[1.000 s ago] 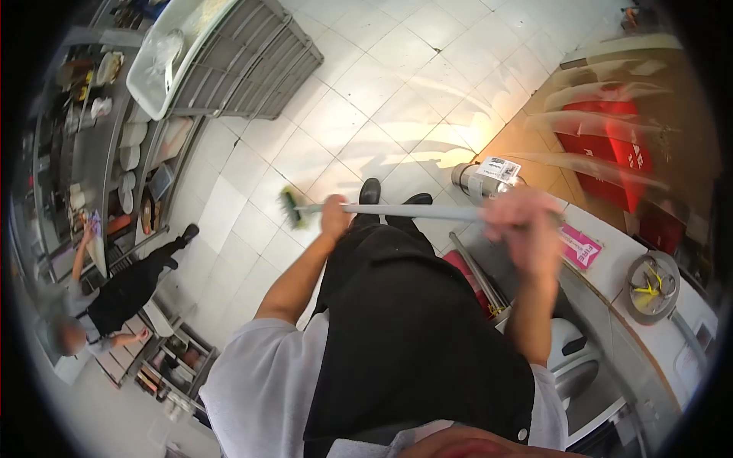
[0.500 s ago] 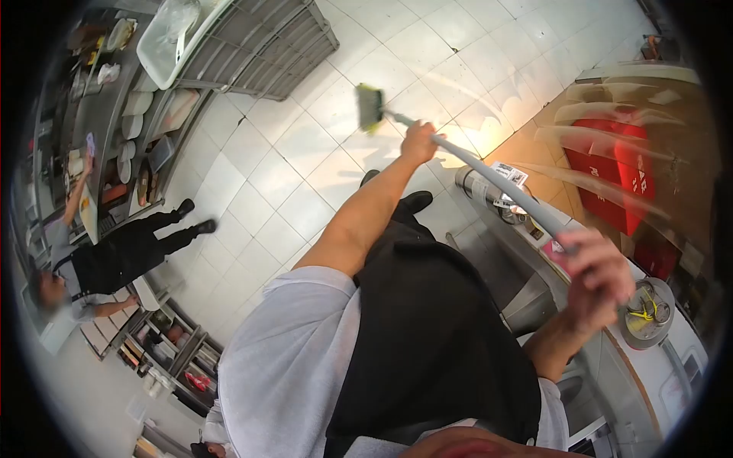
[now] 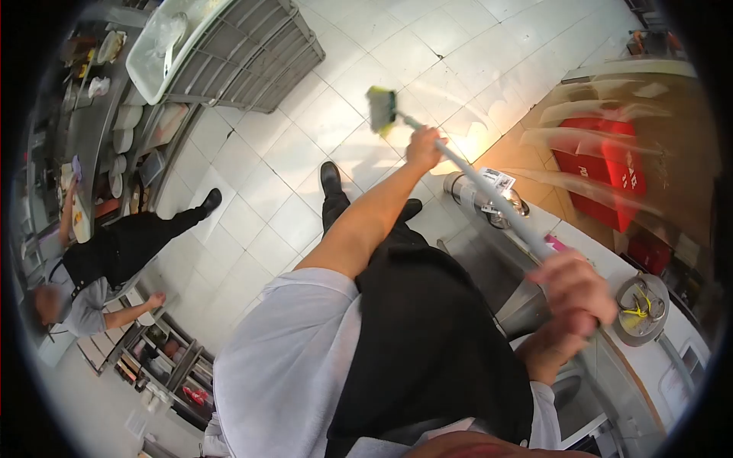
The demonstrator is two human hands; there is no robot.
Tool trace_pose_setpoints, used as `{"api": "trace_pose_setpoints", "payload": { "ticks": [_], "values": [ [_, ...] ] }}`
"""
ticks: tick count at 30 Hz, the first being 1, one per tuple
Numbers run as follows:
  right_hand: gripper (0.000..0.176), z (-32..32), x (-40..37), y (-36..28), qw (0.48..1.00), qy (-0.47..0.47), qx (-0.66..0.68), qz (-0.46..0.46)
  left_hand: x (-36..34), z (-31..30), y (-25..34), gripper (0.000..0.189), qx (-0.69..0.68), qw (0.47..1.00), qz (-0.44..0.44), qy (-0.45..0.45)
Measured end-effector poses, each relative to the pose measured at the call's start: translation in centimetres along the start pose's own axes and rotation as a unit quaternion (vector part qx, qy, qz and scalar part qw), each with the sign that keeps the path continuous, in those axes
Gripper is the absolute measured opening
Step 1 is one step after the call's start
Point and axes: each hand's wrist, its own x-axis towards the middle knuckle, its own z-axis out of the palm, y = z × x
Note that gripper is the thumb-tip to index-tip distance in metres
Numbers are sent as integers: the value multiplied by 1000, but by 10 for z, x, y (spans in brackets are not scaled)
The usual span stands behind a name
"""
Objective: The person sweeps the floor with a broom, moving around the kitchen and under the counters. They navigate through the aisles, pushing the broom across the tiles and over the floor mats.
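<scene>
A long-handled brush (image 3: 500, 200) slants across the view, its grey pole ending in a dark head with yellow-green edges (image 3: 382, 111) over the tiled floor. My left hand (image 3: 424, 149) is wrapped round the pole a short way above the head. At the upper end, my right hand (image 3: 574, 294) is closed round the pole too, smeared by motion. Under the right forearm are a white counter edge and metal basins. One dark boot (image 3: 330, 177) is set forward on the tiles.
A grey crate (image 3: 259, 57) with a white tub (image 3: 145, 61) stands front left. Right are a metal cylinder (image 3: 463, 189), a round container with yellow-handled scissors (image 3: 641, 309), and a red box (image 3: 603, 172) behind a clear screen. A co-worker (image 3: 114, 252) stands left by shelves.
The brush head has shifted slightly right in view, and my right hand has moved down and left. One boot has stepped forward. The co-worker has changed stance and an arm reaches further out.
</scene>
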Motion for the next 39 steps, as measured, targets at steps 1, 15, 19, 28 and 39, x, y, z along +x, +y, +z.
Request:
{"api": "trace_pose_setpoints", "payload": {
  "ticks": [1, 15, 19, 28, 39],
  "values": [
    [58, -22, -7, 2, 999, 27, 17, -23, 8, -4, 23, 27, -39, 997, 64, 22],
    [57, 15, 22, -20, 990, 83, 98, 63, -19, -94, 7, 34, -9, 999, 16, -43],
    [59, 10, 7, -61, 991, 115, 56, 40, -2, -115, 49, 33, -49, 995, 81, -29],
    [59, 10, 8, -21, 988, 84, 105, 72, -76, -97, -13, 27, 33, 996, 59, -63],
    [56, 1, 11, -16, 968, 111, 214, 71, -121, -192, -15, 14, 44, 997, 60, -3]
  ]
}}
